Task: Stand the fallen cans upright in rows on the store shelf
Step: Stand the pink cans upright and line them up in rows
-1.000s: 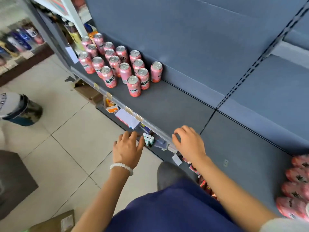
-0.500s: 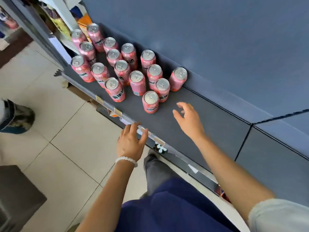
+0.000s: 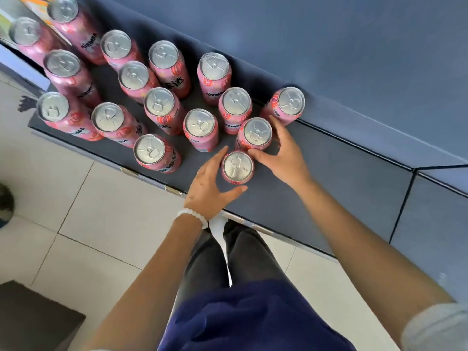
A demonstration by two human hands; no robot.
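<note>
The left hand [image 3: 206, 191], a white bead bracelet [image 3: 193, 217] at its wrist, cups the nearest pink soda can [image 3: 237, 167] from about eight o'clock: fingers straight along the can's left side, thumb reaching under its near side, so the hand is spread against it rather than clenched. The right hand [image 3: 283, 154] comes in from four o'clock, thumb touching or nearly touching the same can's far edge, while its straight fingers lie against the second can [image 3: 255, 135] just beyond and reach toward the back-corner can [image 3: 288, 105] at one o'clock. Both hands look spread and relaxed, bracketing these cans from opposite sides, probably to nudge them into line rather than lift them.

Every can in view stands upright on the dark grey shelf [image 3: 329, 178], silver lids facing up. They form loose diagonal rows running from the hands toward ten o'clock, with uneven gaps. The can between the hands sits forward of the rest, which is likely why it gets attention: it starts a new front row or needs pushing back.

No fallen can shows here, so the remaining work appears to be straightening. At three o'clock the shelf is bare up to a seam. Beyond the shelf's front lip [image 3: 174, 190], at seven o'clock, lies a pale tiled floor [image 3: 76, 198].
</note>
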